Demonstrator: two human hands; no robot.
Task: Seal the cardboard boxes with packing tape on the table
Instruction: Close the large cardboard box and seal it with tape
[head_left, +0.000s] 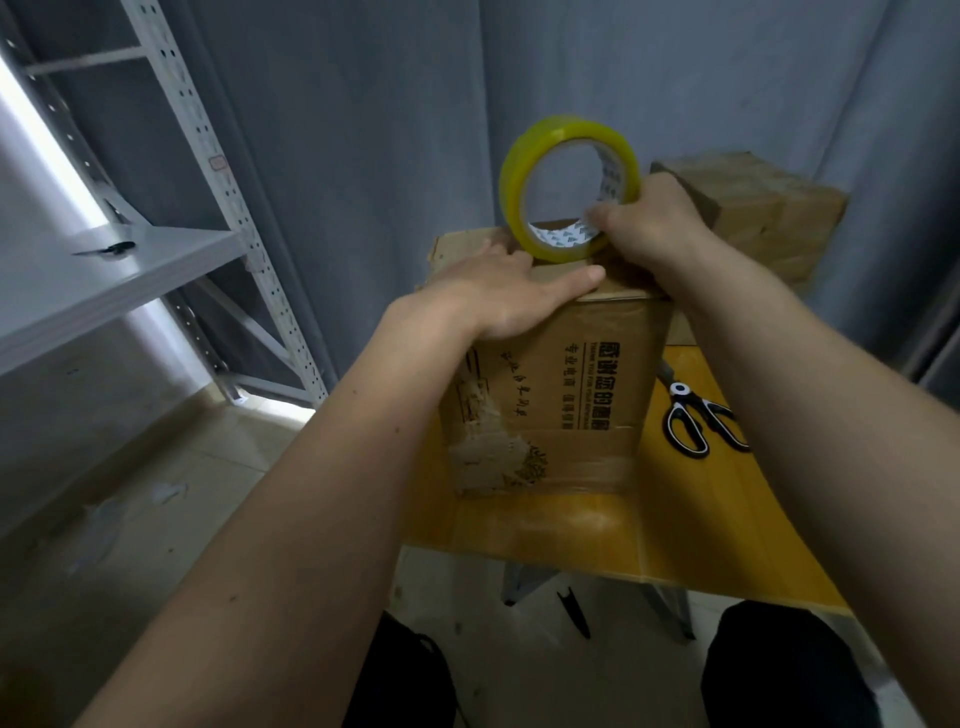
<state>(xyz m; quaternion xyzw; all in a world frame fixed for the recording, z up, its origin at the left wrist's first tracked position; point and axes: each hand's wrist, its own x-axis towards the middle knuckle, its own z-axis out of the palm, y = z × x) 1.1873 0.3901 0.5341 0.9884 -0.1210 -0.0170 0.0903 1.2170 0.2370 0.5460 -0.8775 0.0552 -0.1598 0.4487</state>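
A tall brown cardboard box (561, 400) with black printed lettering stands on the yellow table (691, 525). My left hand (498, 291) lies flat on the box's top near its front edge, fingers straight and pointing right. My right hand (649, 223) grips a roll of yellowish packing tape (514, 182) held upright on its edge over the box's top, thumb inside the core. A second cardboard box (763, 208) sits behind, to the right.
Black-and-white scissors (696, 415) lie on the table right of the box. A grey metal shelf rack (119, 265) stands at the left. Grey curtains hang behind the table. My knees show below the table's near edge.
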